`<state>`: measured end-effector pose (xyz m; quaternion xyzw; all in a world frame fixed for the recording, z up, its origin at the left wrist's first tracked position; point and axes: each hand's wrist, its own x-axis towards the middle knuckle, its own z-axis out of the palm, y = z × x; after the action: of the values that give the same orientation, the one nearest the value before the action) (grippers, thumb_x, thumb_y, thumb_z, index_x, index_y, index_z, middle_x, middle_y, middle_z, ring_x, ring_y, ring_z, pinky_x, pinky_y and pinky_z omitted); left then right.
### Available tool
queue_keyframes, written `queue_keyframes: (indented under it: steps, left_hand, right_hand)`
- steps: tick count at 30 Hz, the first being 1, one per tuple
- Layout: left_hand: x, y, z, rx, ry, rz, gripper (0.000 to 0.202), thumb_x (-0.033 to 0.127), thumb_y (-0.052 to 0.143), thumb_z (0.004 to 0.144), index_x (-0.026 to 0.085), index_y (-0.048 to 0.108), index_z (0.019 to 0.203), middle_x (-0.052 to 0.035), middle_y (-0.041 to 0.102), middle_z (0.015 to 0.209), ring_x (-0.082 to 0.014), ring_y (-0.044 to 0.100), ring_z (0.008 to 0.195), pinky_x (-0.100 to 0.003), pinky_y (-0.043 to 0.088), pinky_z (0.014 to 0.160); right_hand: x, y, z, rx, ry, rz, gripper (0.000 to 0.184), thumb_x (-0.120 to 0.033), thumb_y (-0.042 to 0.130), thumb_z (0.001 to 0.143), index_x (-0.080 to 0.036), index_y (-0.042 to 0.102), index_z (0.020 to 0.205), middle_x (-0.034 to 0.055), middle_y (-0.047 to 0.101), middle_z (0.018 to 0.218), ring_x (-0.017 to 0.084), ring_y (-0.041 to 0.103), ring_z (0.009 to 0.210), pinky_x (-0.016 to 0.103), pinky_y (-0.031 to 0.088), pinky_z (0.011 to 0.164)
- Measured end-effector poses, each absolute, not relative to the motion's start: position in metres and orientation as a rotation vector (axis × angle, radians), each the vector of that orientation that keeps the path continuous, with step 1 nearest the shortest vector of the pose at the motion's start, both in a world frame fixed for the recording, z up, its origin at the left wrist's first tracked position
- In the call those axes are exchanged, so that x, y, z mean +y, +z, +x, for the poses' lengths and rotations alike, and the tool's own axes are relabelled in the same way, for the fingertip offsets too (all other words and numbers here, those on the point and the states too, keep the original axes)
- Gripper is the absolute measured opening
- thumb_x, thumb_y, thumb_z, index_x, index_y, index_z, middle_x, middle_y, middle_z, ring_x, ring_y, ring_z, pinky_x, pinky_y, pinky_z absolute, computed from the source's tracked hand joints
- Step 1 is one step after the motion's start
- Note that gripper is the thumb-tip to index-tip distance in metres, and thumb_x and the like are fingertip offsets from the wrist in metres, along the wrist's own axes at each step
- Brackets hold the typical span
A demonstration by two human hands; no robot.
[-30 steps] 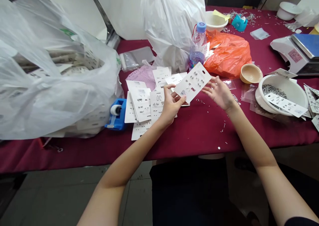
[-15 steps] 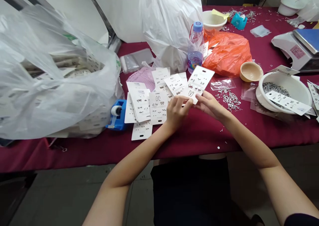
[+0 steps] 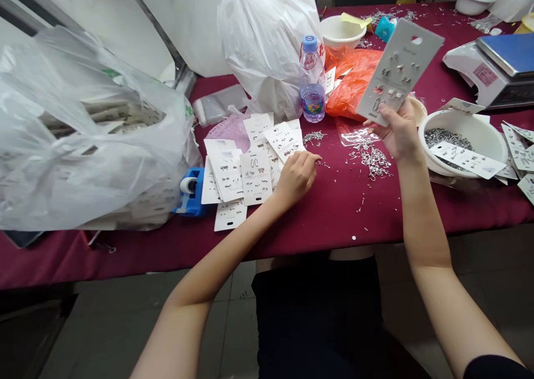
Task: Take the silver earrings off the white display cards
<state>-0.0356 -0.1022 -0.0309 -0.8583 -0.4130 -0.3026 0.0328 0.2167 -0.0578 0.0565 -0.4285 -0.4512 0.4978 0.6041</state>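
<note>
My right hand (image 3: 398,131) grips the lower end of a white earring card (image 3: 399,70) and holds it up, tilted, above the table. My left hand (image 3: 297,174) rests on the maroon tablecloth (image 3: 334,212), fingers curled, its fingertips by small metal pieces (image 3: 314,137); whether it pinches one I cannot make out. Just left of it lies a spread of several earring cards (image 3: 250,162). More loose metal bits (image 3: 373,159) are scattered under my right hand.
A big clear bag of cards (image 3: 92,139) fills the left. A blue tape dispenser (image 3: 191,191) sits beside it. Behind stand a white bag (image 3: 262,39), a water bottle (image 3: 312,78) and an orange bag (image 3: 348,81). A white bowl of metal parts (image 3: 463,142) and a scale (image 3: 492,67) are at the right.
My right hand has taken the card from both hands and lifted it up and to the right. My left hand has let go and dropped to the cloth.
</note>
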Motion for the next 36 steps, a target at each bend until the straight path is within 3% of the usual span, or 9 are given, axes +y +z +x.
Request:
queue_keyframes:
  steps: [4,12,18,26,30,36]
  left_hand:
    - [-0.085,-0.028,-0.008,-1.315,-0.602,-2.908,0.026,0.018,0.044,0.1,0.011,0.064,0.114,-0.0155,0.07,0.108,-0.0265,0.059,0.101,-0.039,0.049,0.092]
    - [-0.052,-0.013,0.016,-1.608,-0.339,-2.84,0.03,0.015,0.04,0.099,0.011,0.065,0.116,-0.0185,0.068,0.117,-0.0299,0.059,0.113,-0.043,0.051,0.098]
    - [-0.009,-0.008,-0.02,-1.657,-0.285,-2.632,0.028,0.01,0.048,0.089,0.014,0.069,0.108,-0.0176,0.071,0.11,-0.0338,0.06,0.111,-0.049,0.05,0.098]
    - [-0.003,-0.017,-0.022,-1.564,-0.307,-2.73,0.026,0.015,0.05,0.09,0.017,0.073,0.101,-0.015,0.072,0.1,-0.0301,0.062,0.101,-0.044,0.051,0.089]
    - [0.002,-0.019,-0.017,-1.478,-0.251,-2.798,0.028,0.011,0.048,0.088,0.018,0.074,0.097,-0.0138,0.072,0.098,-0.0289,0.062,0.099,-0.042,0.051,0.086]
    - [0.008,-0.022,-0.018,-1.453,-0.232,-2.815,0.022,0.011,0.05,0.087,0.018,0.07,0.091,-0.0129,0.071,0.098,-0.0286,0.062,0.099,-0.04,0.05,0.084]
  right_hand:
    - [-0.04,0.042,0.247,-0.989,0.996,-0.976,0.049,-0.05,0.081,0.073,-0.031,0.053,0.108,0.0009,0.069,0.108,0.015,0.066,0.076,0.029,0.053,0.055]
    - [-0.013,0.012,0.256,-1.064,0.887,-1.06,0.057,-0.063,0.071,0.073,-0.029,0.046,0.111,0.0128,0.063,0.133,0.033,0.07,0.11,0.041,0.062,0.06]
    - [-0.013,0.01,0.247,-1.109,0.963,-1.151,0.047,-0.054,0.071,0.08,-0.026,0.049,0.109,0.0123,0.069,0.124,0.03,0.074,0.1,0.036,0.063,0.061]
    - [-0.023,0.016,0.237,-1.105,1.033,-1.181,0.017,-0.022,0.059,0.09,-0.023,0.053,0.105,0.0076,0.073,0.101,0.011,0.063,0.056,0.028,0.056,0.053]
    - [-0.025,0.018,0.234,-1.1,1.059,-1.191,0.014,-0.018,0.059,0.09,-0.021,0.054,0.103,0.0073,0.072,0.098,0.01,0.061,0.054,0.026,0.055,0.05]
    - [-0.024,0.012,0.227,-1.146,1.085,-1.177,0.018,-0.02,0.063,0.087,-0.02,0.057,0.103,0.0099,0.072,0.11,0.012,0.063,0.061,0.029,0.058,0.049]
